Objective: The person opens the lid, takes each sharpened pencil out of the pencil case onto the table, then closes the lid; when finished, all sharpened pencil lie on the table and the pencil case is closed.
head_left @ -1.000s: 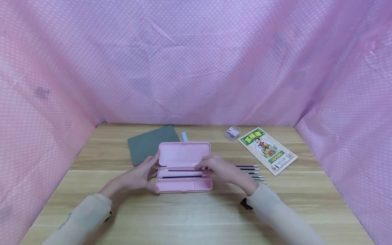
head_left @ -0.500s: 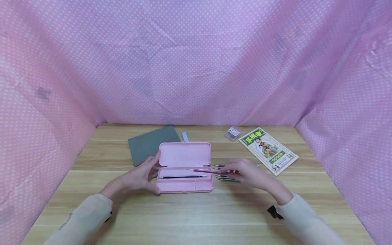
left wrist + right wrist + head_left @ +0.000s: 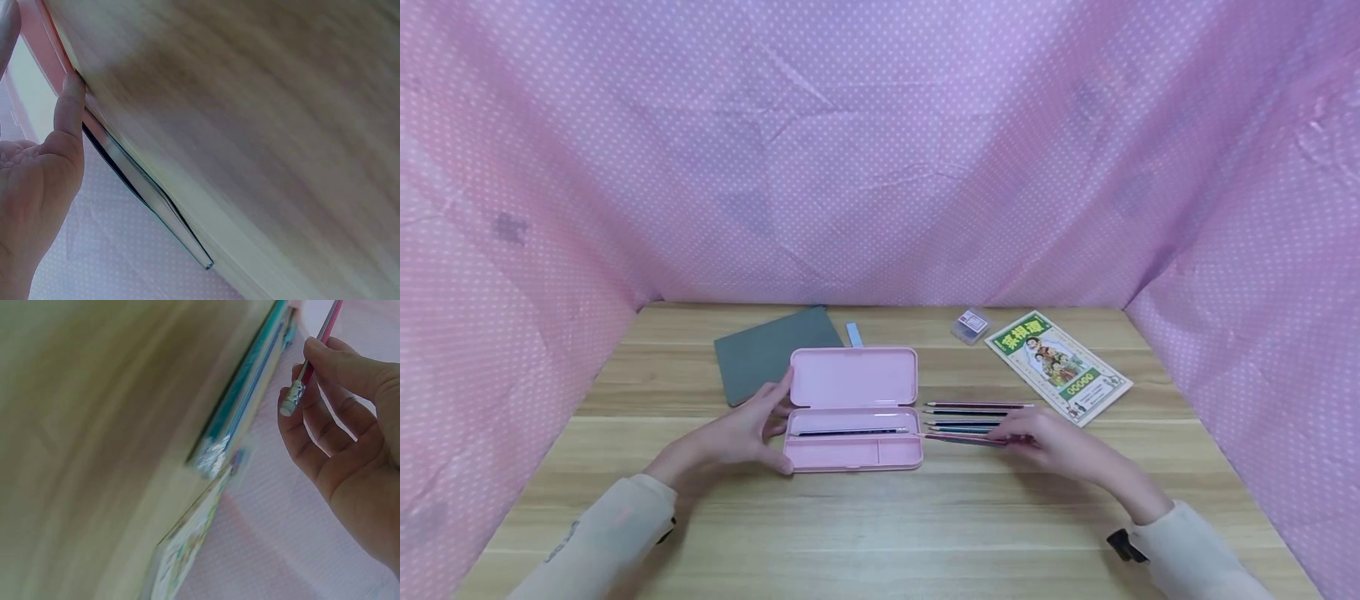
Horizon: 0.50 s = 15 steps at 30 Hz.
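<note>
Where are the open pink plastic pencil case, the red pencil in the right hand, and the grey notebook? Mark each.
Open pink plastic pencil case (image 3: 853, 379): head view, inside of lid.
Red pencil (image 3: 962, 439): head view, mid shaft.
Grey notebook (image 3: 760, 354): head view, cover centre.

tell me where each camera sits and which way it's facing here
Head: worn on the head, looking forward and down at the wooden table; both forearms show, left hand at the pink pencil case, right hand by the loose pencils.
Left wrist: at the left wrist, looking along the table; palm and thumb press the case edge.
Right wrist: at the right wrist, looking along the table; fingers pinch a pink pencil.
Shared: the head and right wrist views both show the booklet.
</note>
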Each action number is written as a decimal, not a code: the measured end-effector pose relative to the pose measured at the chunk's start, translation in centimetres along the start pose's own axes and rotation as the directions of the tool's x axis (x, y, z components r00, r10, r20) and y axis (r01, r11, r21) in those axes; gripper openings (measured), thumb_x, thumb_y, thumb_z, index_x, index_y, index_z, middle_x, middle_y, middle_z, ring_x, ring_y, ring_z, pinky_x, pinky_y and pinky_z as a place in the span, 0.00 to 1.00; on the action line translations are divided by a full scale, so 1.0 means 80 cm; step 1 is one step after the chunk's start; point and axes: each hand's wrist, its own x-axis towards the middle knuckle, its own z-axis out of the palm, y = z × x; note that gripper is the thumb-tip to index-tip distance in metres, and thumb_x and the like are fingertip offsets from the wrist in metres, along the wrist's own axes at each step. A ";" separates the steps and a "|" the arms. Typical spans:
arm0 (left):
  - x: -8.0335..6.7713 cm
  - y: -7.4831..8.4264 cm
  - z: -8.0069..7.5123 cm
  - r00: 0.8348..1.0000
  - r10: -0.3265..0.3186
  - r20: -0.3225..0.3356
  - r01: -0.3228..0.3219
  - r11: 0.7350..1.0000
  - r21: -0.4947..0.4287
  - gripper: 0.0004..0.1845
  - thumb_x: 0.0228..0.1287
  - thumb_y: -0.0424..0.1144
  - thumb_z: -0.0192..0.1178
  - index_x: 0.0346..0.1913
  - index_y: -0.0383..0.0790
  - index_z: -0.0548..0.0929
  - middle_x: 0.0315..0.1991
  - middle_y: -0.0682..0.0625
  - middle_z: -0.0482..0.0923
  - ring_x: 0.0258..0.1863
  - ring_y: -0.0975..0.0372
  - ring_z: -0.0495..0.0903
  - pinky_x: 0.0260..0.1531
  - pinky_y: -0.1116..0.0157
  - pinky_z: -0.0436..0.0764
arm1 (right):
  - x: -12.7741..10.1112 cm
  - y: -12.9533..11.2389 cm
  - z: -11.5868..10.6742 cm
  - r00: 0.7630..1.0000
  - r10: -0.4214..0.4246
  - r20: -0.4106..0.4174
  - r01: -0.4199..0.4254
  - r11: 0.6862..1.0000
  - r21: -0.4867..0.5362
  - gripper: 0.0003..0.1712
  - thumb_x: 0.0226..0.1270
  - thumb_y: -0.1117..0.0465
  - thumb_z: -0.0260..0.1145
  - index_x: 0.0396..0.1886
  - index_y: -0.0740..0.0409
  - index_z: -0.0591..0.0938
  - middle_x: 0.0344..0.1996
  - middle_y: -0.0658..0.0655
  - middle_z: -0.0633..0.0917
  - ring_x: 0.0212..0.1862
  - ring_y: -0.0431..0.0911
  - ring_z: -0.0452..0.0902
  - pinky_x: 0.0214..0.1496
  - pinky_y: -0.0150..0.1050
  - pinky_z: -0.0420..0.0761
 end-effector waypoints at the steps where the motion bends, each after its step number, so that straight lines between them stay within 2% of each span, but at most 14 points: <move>1: 0.000 0.000 0.000 1.000 0.003 0.000 -0.003 1.000 0.001 0.78 0.44 0.36 0.83 0.80 0.46 0.26 0.70 0.38 0.50 0.72 0.44 0.61 0.69 0.60 0.69 | -0.003 0.002 0.000 1.000 -0.002 -0.001 0.002 1.000 0.006 0.24 0.54 0.79 0.74 0.46 0.50 0.90 0.41 0.45 0.87 0.43 0.40 0.83 0.45 0.41 0.87; 9: 0.000 -0.003 0.000 1.000 0.005 -0.003 -0.005 1.000 0.013 0.78 0.44 0.38 0.83 0.81 0.48 0.27 0.69 0.39 0.51 0.72 0.45 0.63 0.68 0.60 0.70 | -0.020 0.008 0.001 0.999 0.030 -0.012 -0.030 0.999 -0.042 0.22 0.53 0.76 0.75 0.44 0.48 0.90 0.41 0.43 0.87 0.44 0.39 0.82 0.45 0.39 0.87; 15: 0.000 -0.003 0.000 1.000 -0.005 -0.008 0.006 1.000 0.008 0.78 0.44 0.37 0.84 0.81 0.48 0.27 0.70 0.39 0.51 0.72 0.45 0.62 0.69 0.59 0.69 | -0.026 0.012 0.001 1.000 0.012 -0.013 -0.013 0.997 -0.073 0.22 0.53 0.77 0.74 0.44 0.52 0.90 0.41 0.46 0.87 0.44 0.41 0.83 0.45 0.42 0.87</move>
